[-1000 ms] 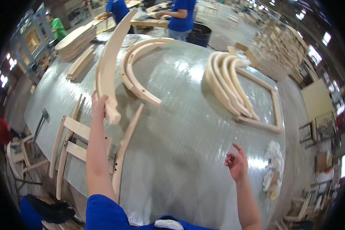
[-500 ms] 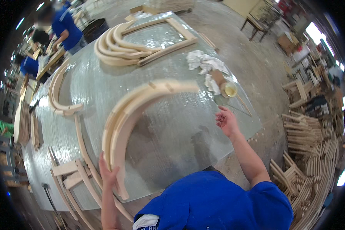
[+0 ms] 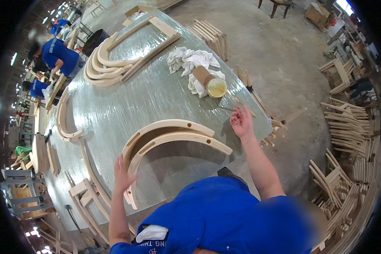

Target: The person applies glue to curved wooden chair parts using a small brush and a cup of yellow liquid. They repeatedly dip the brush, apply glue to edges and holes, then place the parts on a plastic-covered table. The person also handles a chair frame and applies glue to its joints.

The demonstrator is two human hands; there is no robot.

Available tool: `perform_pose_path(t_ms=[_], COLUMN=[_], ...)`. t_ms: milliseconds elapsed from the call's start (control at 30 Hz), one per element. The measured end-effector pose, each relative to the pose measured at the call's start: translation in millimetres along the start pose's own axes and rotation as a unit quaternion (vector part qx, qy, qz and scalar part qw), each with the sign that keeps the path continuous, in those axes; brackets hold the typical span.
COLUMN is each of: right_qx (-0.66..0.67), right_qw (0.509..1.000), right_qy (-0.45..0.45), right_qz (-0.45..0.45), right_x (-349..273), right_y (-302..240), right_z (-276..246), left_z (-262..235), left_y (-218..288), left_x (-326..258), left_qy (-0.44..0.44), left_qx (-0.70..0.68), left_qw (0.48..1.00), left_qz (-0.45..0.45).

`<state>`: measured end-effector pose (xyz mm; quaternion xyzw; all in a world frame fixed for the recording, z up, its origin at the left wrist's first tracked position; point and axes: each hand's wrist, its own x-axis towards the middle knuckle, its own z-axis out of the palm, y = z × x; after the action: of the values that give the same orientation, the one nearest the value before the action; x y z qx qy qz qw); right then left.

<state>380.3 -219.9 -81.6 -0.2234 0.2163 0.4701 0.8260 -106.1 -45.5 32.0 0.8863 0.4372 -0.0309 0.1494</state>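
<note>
Pale, smooth wood with a matt face is seen in the two curved pieces (image 3: 167, 138) at the near edge, and the same bare look is shared by the curved stack (image 3: 108, 70) and the straight-sided frame (image 3: 152, 56) on the far side. The tabletop (image 3: 127, 101) is covered by glossy, wrinkled, film-like plastic, by which light is thrown back in streaks. Soft, crumpled white cloth is shown by the rags (image 3: 194, 59). The floor (image 3: 279, 63) is given a dull, stained, concrete-like surface; matt blue cloth is seen in the shirt (image 3: 199, 203).
</note>
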Motion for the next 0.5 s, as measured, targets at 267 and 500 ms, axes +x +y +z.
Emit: perform_pose_path(t_ms=[267,500], right_qx=[-0.12,-0.554], right_qw=[0.989,0.725], right_qy=[0.017,-0.129], right_qz=[-0.088,-0.387], right_x=[18.6,15.0], right_y=[-27.1,-51.0], right_z=[25.1,84.7], left_z=[2.4,52.4], left_y=[173.0,269.7], left_x=[249.6,376.4], left_qy=[0.056,0.012], left_qx=[-0.239,-0.455], left_qw=[0.966,0.89], left_qz=[0.077,-0.014])
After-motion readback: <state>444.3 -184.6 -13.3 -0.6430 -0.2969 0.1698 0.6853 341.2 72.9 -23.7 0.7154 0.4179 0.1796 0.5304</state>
